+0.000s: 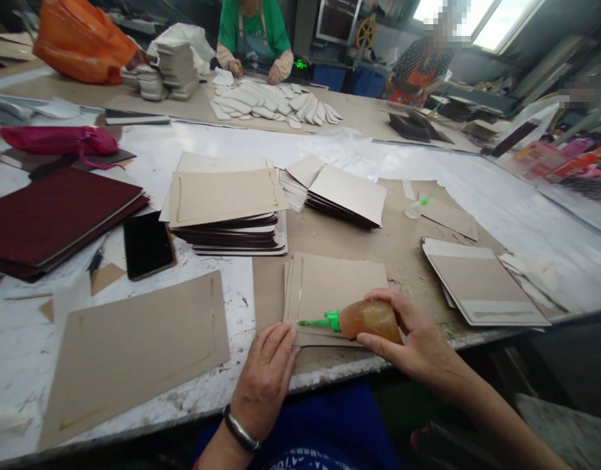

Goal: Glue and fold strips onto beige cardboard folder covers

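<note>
My right hand (418, 336) is wrapped round an amber glue bottle (369, 320) with a green nozzle, held on its side. The nozzle tip points left, over the left edge of a small stack of beige cardboard sheets (349, 281). A thin glue line runs along that edge of the top sheet. My left hand (268, 365) lies with fingers stretched out and close together at the stack's near left corner, its fingertips touching the card. To the left is a large beige sheet (144, 352) with glue lines near its two short ends.
Behind stand a stack of glued boards (227, 202) and white-faced panels (349, 192). A phone (148, 245), maroon boards (55, 215) and a craft knife (97, 256) lie left. At right are a panel (487, 281) and another glue bottle (415, 207). Two people work across the table.
</note>
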### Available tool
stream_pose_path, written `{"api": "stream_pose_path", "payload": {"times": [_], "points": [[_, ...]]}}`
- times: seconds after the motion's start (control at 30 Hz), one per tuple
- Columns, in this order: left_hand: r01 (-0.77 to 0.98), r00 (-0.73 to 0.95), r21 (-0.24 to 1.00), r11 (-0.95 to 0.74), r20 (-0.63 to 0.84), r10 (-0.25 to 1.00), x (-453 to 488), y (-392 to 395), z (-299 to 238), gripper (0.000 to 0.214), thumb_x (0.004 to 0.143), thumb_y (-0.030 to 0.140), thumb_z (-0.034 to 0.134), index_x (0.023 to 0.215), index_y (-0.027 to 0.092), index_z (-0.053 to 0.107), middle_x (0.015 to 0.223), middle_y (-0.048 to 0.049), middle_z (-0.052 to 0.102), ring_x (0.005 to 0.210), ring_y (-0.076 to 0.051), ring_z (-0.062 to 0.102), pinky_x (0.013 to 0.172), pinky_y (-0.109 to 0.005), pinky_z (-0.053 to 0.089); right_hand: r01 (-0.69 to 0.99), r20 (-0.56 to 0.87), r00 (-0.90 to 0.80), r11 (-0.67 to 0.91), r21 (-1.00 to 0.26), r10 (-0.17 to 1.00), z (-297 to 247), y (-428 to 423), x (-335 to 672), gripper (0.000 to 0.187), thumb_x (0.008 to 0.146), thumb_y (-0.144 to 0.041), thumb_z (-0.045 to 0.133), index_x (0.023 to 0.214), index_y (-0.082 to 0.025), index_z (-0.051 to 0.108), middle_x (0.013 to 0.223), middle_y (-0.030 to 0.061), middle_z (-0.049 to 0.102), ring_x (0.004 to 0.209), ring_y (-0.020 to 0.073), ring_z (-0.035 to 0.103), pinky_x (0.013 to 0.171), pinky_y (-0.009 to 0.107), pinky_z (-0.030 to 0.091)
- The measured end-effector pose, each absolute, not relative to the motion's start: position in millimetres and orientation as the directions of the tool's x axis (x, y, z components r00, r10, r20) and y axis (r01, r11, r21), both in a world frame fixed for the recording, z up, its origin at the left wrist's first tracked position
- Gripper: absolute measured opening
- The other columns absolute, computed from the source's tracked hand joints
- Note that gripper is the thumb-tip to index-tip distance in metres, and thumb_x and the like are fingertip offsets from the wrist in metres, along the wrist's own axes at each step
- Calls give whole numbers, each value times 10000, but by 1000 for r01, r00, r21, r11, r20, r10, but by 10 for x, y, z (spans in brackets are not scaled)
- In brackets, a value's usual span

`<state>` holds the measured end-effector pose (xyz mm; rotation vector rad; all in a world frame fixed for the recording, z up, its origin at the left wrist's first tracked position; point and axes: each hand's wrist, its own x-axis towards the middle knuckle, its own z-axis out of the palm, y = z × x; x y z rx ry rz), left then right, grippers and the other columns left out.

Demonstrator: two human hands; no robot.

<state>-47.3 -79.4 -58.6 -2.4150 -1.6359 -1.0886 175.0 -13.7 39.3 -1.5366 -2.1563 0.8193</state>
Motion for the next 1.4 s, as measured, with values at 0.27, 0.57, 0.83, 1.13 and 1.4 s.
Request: {"api": "stream_pose_path", "payload": {"times": [0.27, 0.57, 0.83, 1.13, 1.4], "points": [[812, 198, 367, -453, 557, 806, -469, -786, -595, 308, 809, 83, 540, 1116, 87, 522, 1054, -124, 589, 1036, -221, 522, 887, -390, 509, 779, -22, -261, 197, -596, 965, 446, -220, 1957, 402, 731, -411, 640, 1059, -245, 477, 1004, 41, 570, 886, 214, 588, 778, 345, 493], [800, 206, 377, -467, 558, 804, -478, -779, -608, 357, 810, 75, 542, 1159, 138, 499, 1071, -106, 580, 1036, -214, 528, 890, -400, 492, 798, -57, -148, 85, -597, 987, 479, -343, 2278, 408, 708, -440, 643, 1041, -255, 497, 955, 33, 603, 820, 216, 611, 711, 334, 518], [781, 260, 362, -509, 552, 792, -504, -759, -621, 414, 811, 101, 551, 1214, 160, 474, 1071, -110, 573, 1006, -223, 537, 865, -403, 476, 789, -24, -46, 21, -614, 999, 522, -438, 2569, 413, 661, -436, 669, 1004, -251, 532, 929, 28, 615, 766, 209, 615, 641, 311, 514], [773, 312, 290, -565, 601, 736, -464, -714, -550, 464, 782, 88, 590, 1229, 122, 472, 1046, -128, 561, 963, -230, 530, 839, -388, 441, 789, -29, 46, -54, -612, 999, 465, -566, 2960, 439, 663, -474, 673, 1012, -248, 532, 949, 30, 602, 756, 203, 605, 644, 309, 501], [795, 367, 268, -545, 503, 783, -591, -742, -685, 569, 788, 103, 585, 1314, 184, 382, 1113, -130, 561, 1008, -240, 540, 864, -415, 465, 570, -133, 214, -234, -788, 968, 352, -504, 3145, 468, 685, -497, 650, 1044, -235, 506, 895, 27, 630, 734, 204, 614, 610, 293, 507]]}}
